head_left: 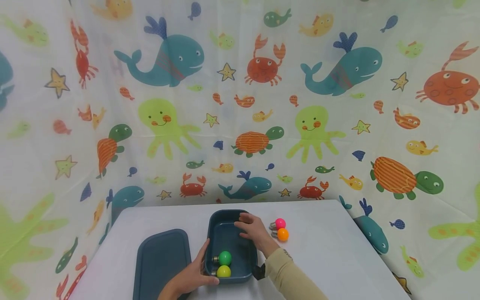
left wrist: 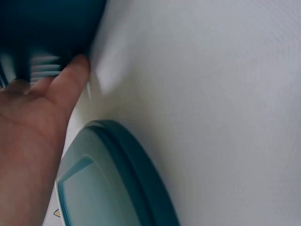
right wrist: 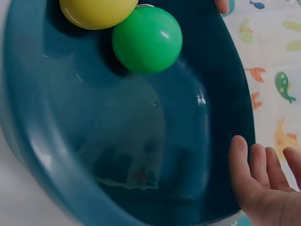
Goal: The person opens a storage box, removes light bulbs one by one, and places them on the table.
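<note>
A dark blue container (head_left: 228,235) stands on the white table. A green light bulb (head_left: 225,258) and a yellow light bulb (head_left: 224,271) lie in its near left part. At the near left corner, my left hand (head_left: 191,277) holds the container, fingers along the left side and thumb at the near side. My right hand (head_left: 256,232) is over the container's far right part, holding nothing, with its fingers extended. In the right wrist view, the yellow bulb (right wrist: 96,12) and green bulb (right wrist: 147,40) show inside, away from that hand (right wrist: 263,183).
A dark blue lid (head_left: 163,260) lies flat on the table, left of the container. Right of the container, a pink bulb (head_left: 280,224) and an orange bulb (head_left: 283,234) lie close together. A curtain printed with sea animals (head_left: 255,141) hangs behind the table.
</note>
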`<state>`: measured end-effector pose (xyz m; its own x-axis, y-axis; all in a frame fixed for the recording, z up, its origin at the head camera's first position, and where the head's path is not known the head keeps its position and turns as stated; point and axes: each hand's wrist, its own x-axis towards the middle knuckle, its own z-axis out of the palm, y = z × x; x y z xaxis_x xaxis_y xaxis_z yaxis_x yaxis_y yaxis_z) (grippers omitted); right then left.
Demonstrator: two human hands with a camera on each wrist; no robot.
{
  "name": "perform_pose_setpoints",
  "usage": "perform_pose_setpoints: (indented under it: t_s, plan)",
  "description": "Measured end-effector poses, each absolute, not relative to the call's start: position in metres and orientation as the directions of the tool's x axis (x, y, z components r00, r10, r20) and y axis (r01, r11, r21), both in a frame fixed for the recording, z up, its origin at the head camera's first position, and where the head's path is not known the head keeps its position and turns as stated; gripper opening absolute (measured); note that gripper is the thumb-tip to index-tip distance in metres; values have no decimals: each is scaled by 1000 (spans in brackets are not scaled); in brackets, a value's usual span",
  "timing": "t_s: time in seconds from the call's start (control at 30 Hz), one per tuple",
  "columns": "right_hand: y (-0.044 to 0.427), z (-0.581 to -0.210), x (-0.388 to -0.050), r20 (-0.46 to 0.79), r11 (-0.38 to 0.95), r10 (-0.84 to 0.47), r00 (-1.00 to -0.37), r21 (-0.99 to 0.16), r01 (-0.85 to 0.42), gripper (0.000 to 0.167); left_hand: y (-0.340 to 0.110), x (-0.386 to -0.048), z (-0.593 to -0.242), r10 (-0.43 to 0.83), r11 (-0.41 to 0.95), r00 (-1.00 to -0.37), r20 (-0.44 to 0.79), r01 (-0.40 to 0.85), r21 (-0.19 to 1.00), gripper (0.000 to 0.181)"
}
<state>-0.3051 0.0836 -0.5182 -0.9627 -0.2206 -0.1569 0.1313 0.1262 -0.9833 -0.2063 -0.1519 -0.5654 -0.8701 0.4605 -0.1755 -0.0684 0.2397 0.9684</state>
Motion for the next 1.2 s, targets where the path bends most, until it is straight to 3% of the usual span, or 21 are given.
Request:
perform_pose_setpoints:
  t_s: [1.2]
  plan:
    - [62,-523,-294,-241,186,-215,-946,-961,202,59,-153,-207,-569,451,266,-875,-176,-57,962,115]
